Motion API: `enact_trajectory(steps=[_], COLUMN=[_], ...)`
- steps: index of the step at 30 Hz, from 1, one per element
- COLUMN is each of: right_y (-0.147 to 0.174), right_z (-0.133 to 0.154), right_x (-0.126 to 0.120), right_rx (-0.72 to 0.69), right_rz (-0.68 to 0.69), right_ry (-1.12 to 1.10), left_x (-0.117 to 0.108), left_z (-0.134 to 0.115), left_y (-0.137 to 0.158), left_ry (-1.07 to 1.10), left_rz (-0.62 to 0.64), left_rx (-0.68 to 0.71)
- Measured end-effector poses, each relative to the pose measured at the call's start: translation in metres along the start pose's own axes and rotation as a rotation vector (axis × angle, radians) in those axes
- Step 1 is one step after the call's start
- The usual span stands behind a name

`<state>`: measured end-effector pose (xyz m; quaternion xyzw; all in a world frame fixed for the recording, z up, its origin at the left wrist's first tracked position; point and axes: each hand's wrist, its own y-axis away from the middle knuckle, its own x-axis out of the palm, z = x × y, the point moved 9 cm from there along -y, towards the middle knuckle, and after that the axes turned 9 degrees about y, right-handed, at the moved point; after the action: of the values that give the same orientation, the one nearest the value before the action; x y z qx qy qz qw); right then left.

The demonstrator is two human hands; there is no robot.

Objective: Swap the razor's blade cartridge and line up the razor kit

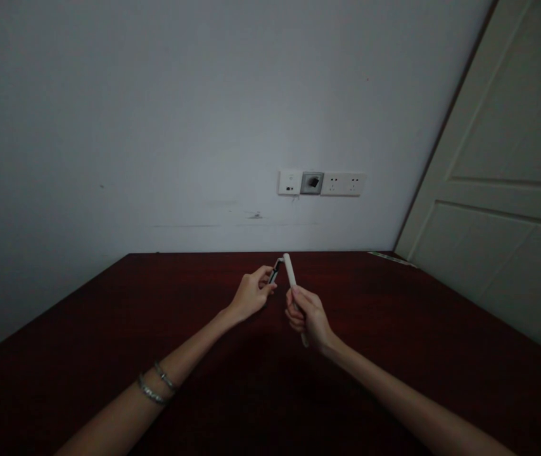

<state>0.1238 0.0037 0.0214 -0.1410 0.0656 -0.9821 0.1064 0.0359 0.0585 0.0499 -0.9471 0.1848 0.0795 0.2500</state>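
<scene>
My right hand [307, 315] is wrapped round a slim white stick [290, 269], which looks like a selfie stick. Its upper part leans slightly left above my fist, and its lower end pokes out below my fingers. A small black-and-white clamp-like head [273, 274] sits at the left of the stick's top, and a thin bent piece seems to join the two. The fingertips of my left hand [256, 290] pinch this head. Fine details are too dark and small to make out. Both hands are above a dark red tabletop [194, 285].
Behind the table rises a pale wall [180, 126] with marks low down. A row of wall sockets [344, 184] holds a black plug [315, 182]. At the right stands a panelled door [503, 190], close to the table's edge. A thin pale strip [391, 258] lies at the back right corner.
</scene>
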Motion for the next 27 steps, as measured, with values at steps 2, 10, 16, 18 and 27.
enact_trajectory(steps=[2, 10, 16, 18, 27], right_y=[-0.002, 0.005, -0.004, -0.007, -0.006], right_z=[0.002, -0.027, 0.009, 0.014, 0.011], right_x=[0.0, -0.003, -0.002, -0.004, -0.011], right_rx=[-0.009, 0.046, -0.031, -0.039, -0.069], right_rz=[0.0, 0.034, 0.023, 0.019, -0.016], right_ry=[-0.006, 0.024, 0.078, 0.101, 0.154], left_x=[0.001, -0.012, -0.006, -0.003, -0.001], left_z=[-0.003, -0.007, -0.004, -0.005, -0.006], left_y=[0.0, -0.008, -0.006, -0.006, -0.004], left_ry=[-0.001, 0.099, 0.097, 0.086, 0.062], left_rz=[0.003, -0.034, -0.028, -0.022, -0.015], left_rx=[0.005, -0.005, -0.034, -0.041, -0.056])
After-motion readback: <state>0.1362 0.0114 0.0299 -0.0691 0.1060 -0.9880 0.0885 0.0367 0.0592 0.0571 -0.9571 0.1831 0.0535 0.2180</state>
